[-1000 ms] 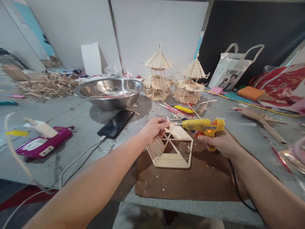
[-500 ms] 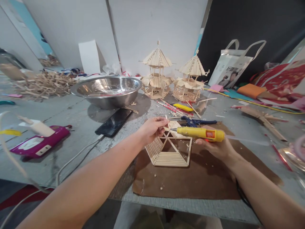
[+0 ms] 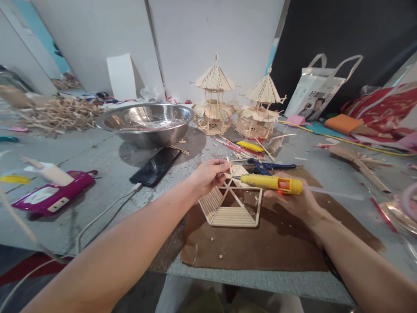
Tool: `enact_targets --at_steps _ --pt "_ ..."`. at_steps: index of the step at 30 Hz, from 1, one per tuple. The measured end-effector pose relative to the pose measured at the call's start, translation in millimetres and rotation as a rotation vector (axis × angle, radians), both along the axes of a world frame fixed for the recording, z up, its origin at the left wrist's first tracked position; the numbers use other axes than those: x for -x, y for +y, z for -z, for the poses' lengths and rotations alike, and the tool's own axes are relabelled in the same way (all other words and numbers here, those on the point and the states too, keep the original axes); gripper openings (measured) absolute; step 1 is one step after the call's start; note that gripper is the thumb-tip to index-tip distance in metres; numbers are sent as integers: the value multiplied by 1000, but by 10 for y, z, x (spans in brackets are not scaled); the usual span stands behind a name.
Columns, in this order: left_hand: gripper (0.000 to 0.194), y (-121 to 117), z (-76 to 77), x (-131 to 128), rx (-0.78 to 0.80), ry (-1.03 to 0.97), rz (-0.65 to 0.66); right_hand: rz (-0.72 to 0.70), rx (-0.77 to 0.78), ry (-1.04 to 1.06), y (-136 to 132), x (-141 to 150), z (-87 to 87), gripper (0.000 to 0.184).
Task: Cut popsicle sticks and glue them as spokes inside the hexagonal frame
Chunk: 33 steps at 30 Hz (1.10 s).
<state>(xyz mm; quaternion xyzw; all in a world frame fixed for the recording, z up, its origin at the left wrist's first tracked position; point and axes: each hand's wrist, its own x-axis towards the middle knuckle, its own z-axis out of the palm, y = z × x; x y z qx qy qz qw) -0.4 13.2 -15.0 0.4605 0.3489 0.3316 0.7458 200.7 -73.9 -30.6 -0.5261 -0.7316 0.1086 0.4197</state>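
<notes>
My right hand (image 3: 289, 195) is wrapped round a yellow hot glue gun (image 3: 270, 183), a clear glue stick trailing from its back end. The gun's nozzle points left, close to the fingertips of my left hand (image 3: 211, 174). Those fingers pinch a small wooden stick (image 3: 228, 162) over a hexagonal stick frame (image 3: 233, 217). Rows of sticks fill some of the frame's wedges, while others are open between the spokes. Under the frame lies a brown mat (image 3: 260, 248). The spot where nozzle and stick meet is partly hidden by my left fingers.
Blue pliers (image 3: 270, 166) lie just behind the frame, with a yellow cutter (image 3: 250, 146) beyond. Two stick pagodas (image 3: 215, 100) stand at the back near a steel basin (image 3: 146, 137). A phone (image 3: 155, 167) and purple power strip (image 3: 55, 193) with cables are at left.
The glue gun has shifted slightly left and tilted a little in my right hand. My left hand stays almost where it was, still pinching the stick.
</notes>
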Motion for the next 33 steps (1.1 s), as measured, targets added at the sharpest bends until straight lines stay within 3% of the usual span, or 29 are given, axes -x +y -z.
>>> enact_targets --at_steps 27,33 --pt "16 -9 3 -1 -36 17 34 56 16 60 26 -19 27 25" --pt "16 -39 20 -19 -249 168 67 83 5 282 83 -34 79 21"
